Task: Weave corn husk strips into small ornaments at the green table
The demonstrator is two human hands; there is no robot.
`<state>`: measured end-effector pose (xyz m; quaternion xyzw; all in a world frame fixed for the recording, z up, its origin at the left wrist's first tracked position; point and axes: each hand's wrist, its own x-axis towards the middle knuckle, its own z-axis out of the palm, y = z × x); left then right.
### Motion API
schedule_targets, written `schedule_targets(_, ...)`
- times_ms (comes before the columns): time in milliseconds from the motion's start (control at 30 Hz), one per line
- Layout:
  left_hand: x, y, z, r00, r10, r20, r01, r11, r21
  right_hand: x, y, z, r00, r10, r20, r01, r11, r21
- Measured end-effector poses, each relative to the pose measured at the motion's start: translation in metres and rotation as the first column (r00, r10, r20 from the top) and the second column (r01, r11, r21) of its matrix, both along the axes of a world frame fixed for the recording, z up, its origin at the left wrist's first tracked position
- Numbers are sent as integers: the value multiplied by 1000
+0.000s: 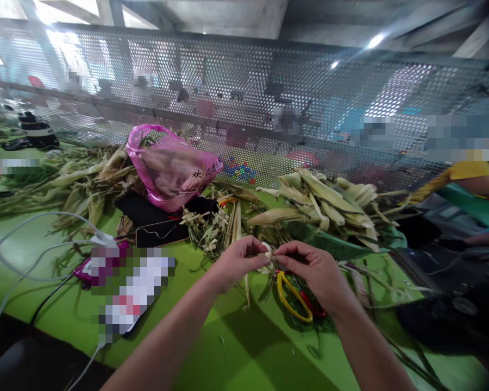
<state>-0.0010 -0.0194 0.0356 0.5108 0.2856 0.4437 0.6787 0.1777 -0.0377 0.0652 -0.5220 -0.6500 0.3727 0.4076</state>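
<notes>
My left hand (pixel 246 258) and my right hand (pixel 305 263) meet over the green table (pixel 232 336), fingertips pinching a small pale piece of corn husk (pixel 268 255) between them. A thin husk strip hangs down below my left hand. Just under my right hand lie scissors with yellow and red handles (pixel 293 298), partly covered by that hand. Behind the hands is a heap of small woven husk pieces (pixel 212 231). The exact shape of the held piece is too small to make out.
A green basket (pixel 350 248) heaped with dry husks (pixel 326 203) stands back right. Behind on the left are a pink plastic bag (pixel 173 174), a dark phone (pixel 162 233) and more husks (pixel 85 182). White cables (pixel 32 277) loop at left. A perforated metal screen (pixel 236 98) runs behind.
</notes>
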Motion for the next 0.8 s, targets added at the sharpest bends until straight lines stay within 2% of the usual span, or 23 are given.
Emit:
schedule_targets(133,1,1,-2,1000,-1,-23,1,1000,16,2,-1,2,988,5,152,-19,996,91)
schedule_targets(267,3,2,-6,998,7,-68,-5,999,33,-2,-3,2,942,-28,333,-51,973,226)
schedule_targets(433,3,4,-10,995,35,-97,-27,996,84,-10,-6,1,912,-64,405,-72,948,311)
schedule_targets(533,4,3,-8,999,33,-43,-31,998,59,-13,-7,0,923,-86,376,-42,947,318)
schedule_targets(700,4,-2,-1,983,105,148,-83,986,-147,-12,-9,2,981,-132,142,95,965,243)
schedule_targets(800,4,-2,-3,970,164,180,-124,969,-216,-11,-9,3,982,-108,158,78,980,186)
